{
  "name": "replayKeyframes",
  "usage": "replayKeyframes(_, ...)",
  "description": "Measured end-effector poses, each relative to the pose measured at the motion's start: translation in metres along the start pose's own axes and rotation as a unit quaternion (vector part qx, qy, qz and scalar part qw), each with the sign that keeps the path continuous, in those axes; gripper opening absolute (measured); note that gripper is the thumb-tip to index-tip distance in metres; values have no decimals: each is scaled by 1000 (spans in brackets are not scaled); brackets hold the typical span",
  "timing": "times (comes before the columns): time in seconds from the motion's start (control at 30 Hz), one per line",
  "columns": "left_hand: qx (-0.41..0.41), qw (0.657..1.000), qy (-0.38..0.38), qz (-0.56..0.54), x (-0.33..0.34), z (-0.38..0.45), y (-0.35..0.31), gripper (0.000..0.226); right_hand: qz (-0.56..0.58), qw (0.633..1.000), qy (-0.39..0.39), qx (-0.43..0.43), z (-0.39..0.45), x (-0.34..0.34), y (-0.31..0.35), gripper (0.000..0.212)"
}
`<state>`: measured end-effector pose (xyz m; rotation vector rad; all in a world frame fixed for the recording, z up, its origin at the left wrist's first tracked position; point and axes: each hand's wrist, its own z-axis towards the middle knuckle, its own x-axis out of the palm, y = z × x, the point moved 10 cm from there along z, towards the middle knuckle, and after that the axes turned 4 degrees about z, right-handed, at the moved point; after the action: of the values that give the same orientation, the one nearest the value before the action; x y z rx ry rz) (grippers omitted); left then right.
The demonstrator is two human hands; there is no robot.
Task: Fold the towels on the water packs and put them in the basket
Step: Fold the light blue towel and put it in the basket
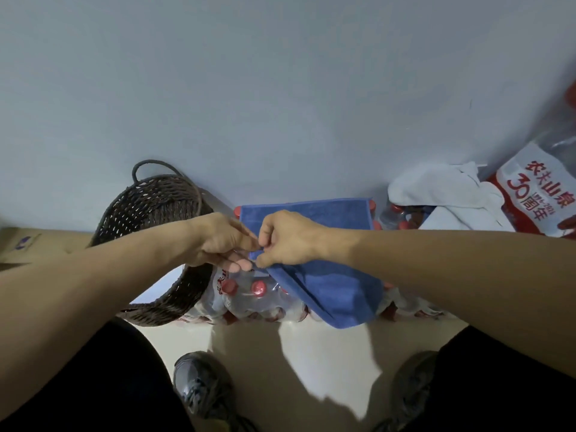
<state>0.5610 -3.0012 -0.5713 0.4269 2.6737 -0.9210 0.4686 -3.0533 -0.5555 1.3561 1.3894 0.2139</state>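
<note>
The blue towel (pixel 324 269) lies spread over the shrink-wrapped water packs (pixel 249 299), with its far edge flat near the wall and its near part hanging down over the front of the packs toward the floor. Both hands meet at the left near corner of this towel. The right hand (pixel 290 238) has its fingers curled and pinches the corner of the cloth between thumb and fingers. The left hand (pixel 218 240) is just beside it, touching it, and its fingers seem to close on the same corner or on the edge next to it; how much cloth it really holds is hidden by the fingers. I judge that the folding of the blue towel is only at its beginning: no finished fold is visible and the cloth is in one layer on top of the packs. The woven basket (pixel 149 219) stands at the left of the packs, close to the left forearm, and I see no towel in the part of it that shows. A white towel (pixel 442 191) lies crumpled farther right on the packs and waits for its turn. The next move probably needs the two hands to separate along the near edge, each keeping one corner, and then to bring this edge over to the far edge, so that the halves match evenly.
</note>
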Motion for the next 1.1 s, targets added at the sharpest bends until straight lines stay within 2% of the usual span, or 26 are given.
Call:
replayKeyframes(0.03, 9, 1000, 6, 3, -1, 1, -2, 11, 6, 1000, -4, -2, 1, -2, -1, 15)
replayKeyframes(0.1, 33, 998, 5, 48, -5, 0, -9, 15, 36, 999, -2, -3, 3, -3, -4, 14)
replayKeyframes(0.13, 55, 992, -5, 116, -9, -2, -14, 17, 58, 998, 10, 3, 3, -1, -6, 13)
replayKeyframes(0.2, 108, 946, -24, 303, -15, -9, -26, 20, 103, 993, 51, 0, -1, 6, -6, 13)
replayKeyframes(0.23, 139, 922, -25, 360, -12, -14, -31, 27, 122, 990, 66, -8, -2, 9, -3, 13)
replayKeyframes(0.27, 169, 914, -12, 368, -8, -18, -35, 36, 134, 988, 74, -17, -3, 10, 0, 13)
replayKeyframes(0.33, 210, 928, 14, 307, 2, -25, -43, 52, 156, 984, 78, -30, -5, 8, 7, 12)
replayKeyframes(0.4, 247, 924, 11, 293, 10, -27, -53, 54, 176, 981, 70, -36, -6, 2, 11, 13)
replayKeyframes(0.5, 277, 906, -15, 320, 13, -24, -64, 45, 197, 979, 46, -38, -7, -7, 12, 10)
replayKeyframes(0.67, 256, 904, 5, 343, 6, -17, -62, 34, 237, 971, -23, -27, -10, -22, 0, 9)
replayKeyframes(0.8, 276, 912, 2, 303, 4, -16, -71, 20, 284, 957, -59, -19, -13, -24, -11, 46)
replayKeyframes(0.83, 282, 913, 0, 294, 3, -17, -73, 20, 275, 960, -55, -20, -14, -22, -12, 52)
replayKeyframes(0.9, 299, 915, -20, 270, -1, -18, -78, 33, 209, 976, -49, -15, -17, -17, -17, 54)
replayKeyframes(1.03, 306, 927, -58, 208, -21, -20, -84, 15, 65, 997, 10, 38, -20, 0, -36, 33)
replayKeyframes(1.1, 302, 931, -66, 191, -29, -20, -83, 19, 21, 997, 42, 66, -22, 2, -45, 29)
